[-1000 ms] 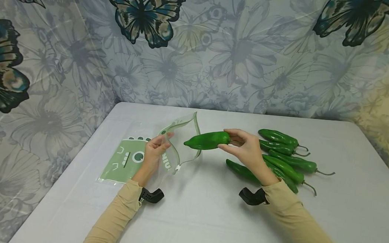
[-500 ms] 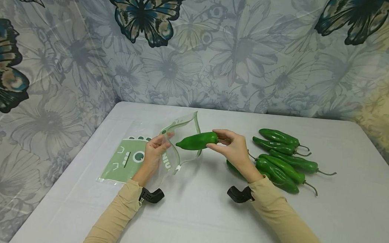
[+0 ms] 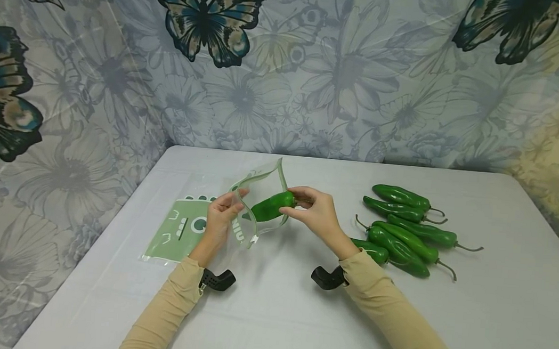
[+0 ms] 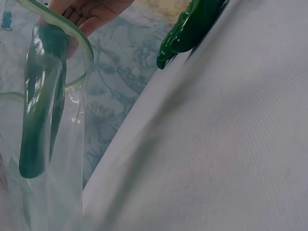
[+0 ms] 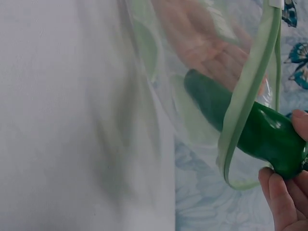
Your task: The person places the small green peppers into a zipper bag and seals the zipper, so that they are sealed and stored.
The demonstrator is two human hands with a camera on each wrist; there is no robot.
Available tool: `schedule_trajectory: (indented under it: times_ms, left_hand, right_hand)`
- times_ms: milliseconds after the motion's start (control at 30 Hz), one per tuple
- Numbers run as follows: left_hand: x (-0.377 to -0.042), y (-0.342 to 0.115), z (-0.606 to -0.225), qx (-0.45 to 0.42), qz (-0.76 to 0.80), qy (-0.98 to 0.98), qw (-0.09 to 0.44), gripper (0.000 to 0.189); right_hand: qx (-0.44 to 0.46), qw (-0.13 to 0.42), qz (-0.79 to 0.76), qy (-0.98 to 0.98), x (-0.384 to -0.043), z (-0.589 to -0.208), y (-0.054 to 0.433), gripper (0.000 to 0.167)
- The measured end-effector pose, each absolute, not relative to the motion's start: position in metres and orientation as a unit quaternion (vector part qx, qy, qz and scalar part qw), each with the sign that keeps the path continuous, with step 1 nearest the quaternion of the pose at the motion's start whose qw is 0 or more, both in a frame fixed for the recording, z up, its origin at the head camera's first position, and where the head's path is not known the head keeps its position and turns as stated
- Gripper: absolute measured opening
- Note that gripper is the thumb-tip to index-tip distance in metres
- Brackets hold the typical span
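The bag, clear with a green rim, is held near its mouth by the left hand, whose fingers and thumb are bent and closed on the plastic. Just outside the bag's mouth, the stem end of a green pepper is pinched between the thumb and fingers of the right hand, which is only partly closed. The pepper is tilted, its tip already within the bag and lower than its stem end, which is left outside. The white table is spread beneath the bag. Well to the right of the bag, six more peppers are seen lying in a cluster, one of them partly covered by the right forearm. To the left of the bag's mouth, a green panel printed with a face is seen; whether it is part of the bag cannot be told. Beyond the bag, the wall is covered with a butterfly-patterned cloth.
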State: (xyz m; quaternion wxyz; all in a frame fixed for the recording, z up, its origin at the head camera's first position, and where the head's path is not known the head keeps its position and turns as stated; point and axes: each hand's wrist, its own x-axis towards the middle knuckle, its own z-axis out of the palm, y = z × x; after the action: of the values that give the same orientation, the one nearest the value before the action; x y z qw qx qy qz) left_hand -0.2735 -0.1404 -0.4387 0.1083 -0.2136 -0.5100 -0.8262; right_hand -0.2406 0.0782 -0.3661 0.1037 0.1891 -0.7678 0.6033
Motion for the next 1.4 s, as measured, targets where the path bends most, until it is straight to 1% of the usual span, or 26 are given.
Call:
schedule_trajectory:
  times_ms: [233,567,800,1067,1400]
  left_hand:
    - [-0.274,-0.14,-0.438,-0.207,-0.832,-0.503,0.11,0.03]
    - [-0.274,-0.14,-0.437,-0.219,-0.83,-0.5,0.116,0.028]
    - [-0.275,-0.14,-0.44,-0.222,-0.832,-0.496,0.116,0.025]
    - [-0.274,-0.141,-0.439,-0.202,-0.83,-0.507,0.118,0.025]
    - [-0.275,-0.141,-0.437,-0.208,-0.83,-0.504,0.121,0.026]
  right_hand:
    - [0.209,0.099,0.618,-0.752,-0.255,-0.39,0.075,0.045]
    - [0.222,0.108,0.588,-0.77,-0.255,-0.399,0.072,0.045]
    - [0.231,0.114,0.575,-0.777,-0.234,-0.367,0.068,0.046]
    - [0.241,0.122,0.579,-0.769,-0.233,-0.365,0.068,0.046]
    - [0.25,0.146,0.588,-0.755,-0.228,-0.363,0.082,0.041]
